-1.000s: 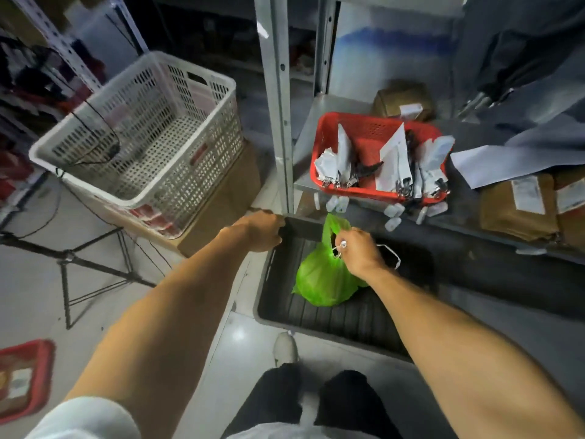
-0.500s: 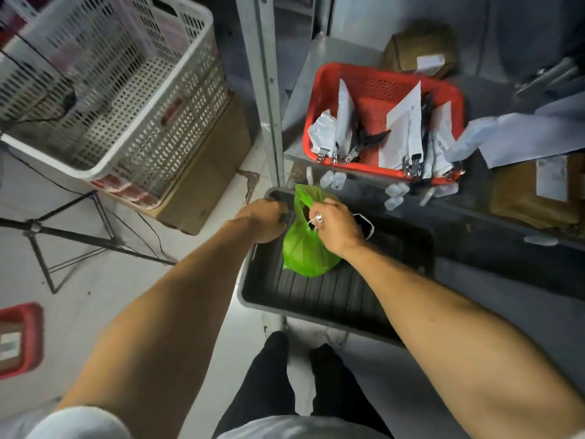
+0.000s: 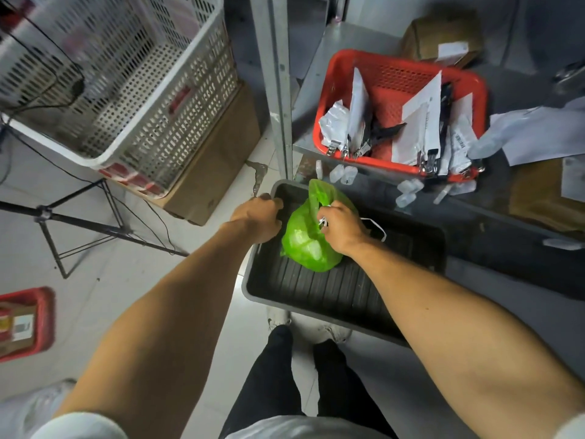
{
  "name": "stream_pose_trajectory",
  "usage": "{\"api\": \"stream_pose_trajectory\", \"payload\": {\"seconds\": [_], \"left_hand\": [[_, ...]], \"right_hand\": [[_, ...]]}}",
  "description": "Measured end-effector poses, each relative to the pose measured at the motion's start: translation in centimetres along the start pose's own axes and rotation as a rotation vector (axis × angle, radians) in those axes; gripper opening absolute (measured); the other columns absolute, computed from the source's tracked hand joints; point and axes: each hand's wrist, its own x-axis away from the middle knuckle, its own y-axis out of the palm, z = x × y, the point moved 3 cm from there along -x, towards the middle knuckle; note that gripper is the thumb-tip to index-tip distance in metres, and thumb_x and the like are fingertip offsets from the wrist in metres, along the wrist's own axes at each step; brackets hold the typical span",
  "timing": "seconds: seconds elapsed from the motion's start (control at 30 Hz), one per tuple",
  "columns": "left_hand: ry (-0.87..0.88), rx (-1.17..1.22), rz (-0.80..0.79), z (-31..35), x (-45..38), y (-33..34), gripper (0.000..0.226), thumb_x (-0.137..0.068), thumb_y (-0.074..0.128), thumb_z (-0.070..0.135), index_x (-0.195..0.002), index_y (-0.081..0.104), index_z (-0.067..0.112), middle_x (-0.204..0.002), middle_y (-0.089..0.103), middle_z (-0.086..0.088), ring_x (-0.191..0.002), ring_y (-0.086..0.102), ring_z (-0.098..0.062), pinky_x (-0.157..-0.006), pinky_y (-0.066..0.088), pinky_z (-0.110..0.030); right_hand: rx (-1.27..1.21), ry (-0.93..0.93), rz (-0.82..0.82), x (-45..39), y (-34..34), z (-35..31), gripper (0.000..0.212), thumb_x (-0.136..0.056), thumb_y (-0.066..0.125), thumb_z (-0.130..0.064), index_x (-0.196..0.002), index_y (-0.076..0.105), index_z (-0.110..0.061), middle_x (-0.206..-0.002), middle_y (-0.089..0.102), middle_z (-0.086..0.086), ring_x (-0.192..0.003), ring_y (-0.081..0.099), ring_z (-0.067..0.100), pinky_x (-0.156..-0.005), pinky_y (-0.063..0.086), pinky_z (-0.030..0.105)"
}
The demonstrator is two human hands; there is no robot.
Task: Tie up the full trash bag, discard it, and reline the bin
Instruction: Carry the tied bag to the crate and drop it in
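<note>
In black bin (image 3: pixel 316 293), 12 o'clock end | green trash bag (image 3: pixel 304 245), bulging, glossy | right hand (image 3: pixel 340 226) fingers clamped on its neck | left hand (image 3: pixel 258 217) fingers curled over bin rim | red basket (image 3: pixel 399 71) at 1 o'clock: papers, clips

Green bag (image 3: pixel 308 245) now nearer the left hand (image 3: pixel 259 217)

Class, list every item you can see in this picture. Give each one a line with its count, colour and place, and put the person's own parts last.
trash bag: one, green, in the tray
tray: one, black, on the floor under the shelf
red basket: one, on the shelf, holding papers and clips
white basket: one, on the cardboard box, brown, on the floor
small vials: several, clear, at the shelf edge
stand: one, black, on the floor
left hand: grips the tray's rim
right hand: grips the bag's top
</note>
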Motion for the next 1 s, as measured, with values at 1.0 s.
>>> {"api": "stream_pose_trajectory", "payload": {"seconds": [1.0], "left_hand": [[0.2, -0.217, 0.395, 12.2, 7.2, -22.6, 0.042, -0.091, 0.054, 0.034, -0.13, 0.055, 0.019, -0.125, 0.059, -0.011, -0.114, 0.057, -0.032, -0.096, 0.049, -0.042]], "right_hand": [[0.151, -0.127, 0.311, 8.5, -21.0, -2.8, 0.055, -0.084, 0.062, -0.026, -0.137, 0.047, -0.023, -0.131, 0.049, 0.008, -0.12, 0.052, 0.032, -0.099, 0.046, 0.044]]}}
